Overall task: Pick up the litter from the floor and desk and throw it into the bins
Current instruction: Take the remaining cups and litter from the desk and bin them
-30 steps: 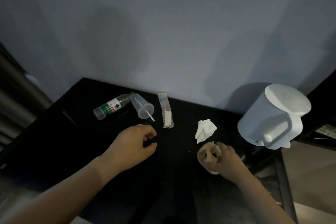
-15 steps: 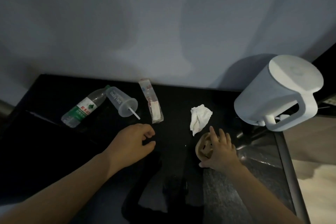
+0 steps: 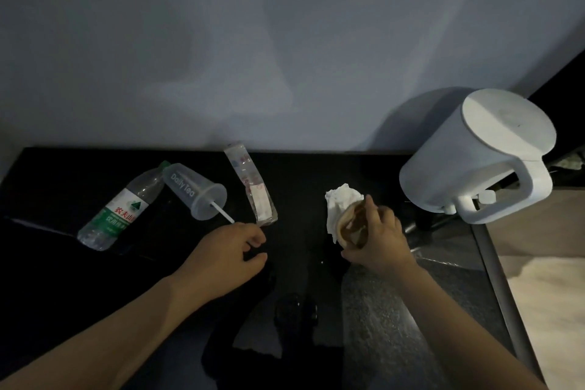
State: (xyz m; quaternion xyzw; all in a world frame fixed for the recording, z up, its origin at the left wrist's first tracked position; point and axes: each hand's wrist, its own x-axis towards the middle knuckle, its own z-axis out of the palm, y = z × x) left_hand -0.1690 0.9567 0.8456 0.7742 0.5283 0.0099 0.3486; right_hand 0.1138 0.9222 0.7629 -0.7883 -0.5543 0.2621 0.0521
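Forward to the tissue (image 3: pixel 338 202) edge moved the right hand (image 3: pixel 380 242), gripping perhaps a cup (image 3: pixel 350 227) (left hand (image 3: pixel 228 253) slack).

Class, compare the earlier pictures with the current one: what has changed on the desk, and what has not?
The right hand, gripping the brown scrap, moved forward to the tissue; the scrap now overlaps it. Nothing was let go. The left hand, bottle, cup, wrapper and kettle stayed put.

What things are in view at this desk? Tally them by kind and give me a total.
Plastic bottle: 1
Plastic cup with straw: 1
Wrapper: 1
Crumpled tissue: 1
Brown round piece, held in the right hand: 1
White kettle: 1
Total: 6
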